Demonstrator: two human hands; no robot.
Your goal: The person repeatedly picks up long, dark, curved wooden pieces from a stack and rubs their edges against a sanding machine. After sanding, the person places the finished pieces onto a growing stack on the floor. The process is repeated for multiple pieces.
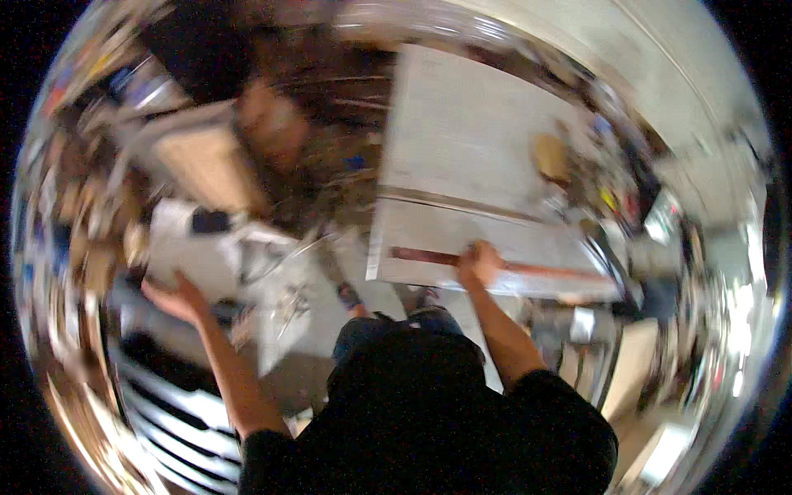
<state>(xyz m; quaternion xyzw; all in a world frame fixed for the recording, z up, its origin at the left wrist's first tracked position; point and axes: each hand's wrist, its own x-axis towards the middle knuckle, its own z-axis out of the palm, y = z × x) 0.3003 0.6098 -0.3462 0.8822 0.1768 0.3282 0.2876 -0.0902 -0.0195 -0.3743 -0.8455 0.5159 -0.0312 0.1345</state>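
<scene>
My right hand (480, 264) is closed around a long, thin reddish-brown strip (425, 256), which looks like wood. The strip lies along the near part of a white-topped table (470, 124), parallel to its front edge, and sticks out on both sides of my fist. Out to the left, my left hand (175, 299) is held with its fingers apart and nothing in it. It is at the near edge of a pale board or tabletop (186, 247), where a small black object (210, 220) lies; whether it touches the board I cannot tell.
A thin dark bar (454, 204) crosses the white table. A yellowish-brown object (550, 158) and blurred clutter sit at its right. A tan panel (206, 165) stands beyond my left hand, a striped black-and-white thing (177, 421) below it. Scraps (290, 307) litter the floor.
</scene>
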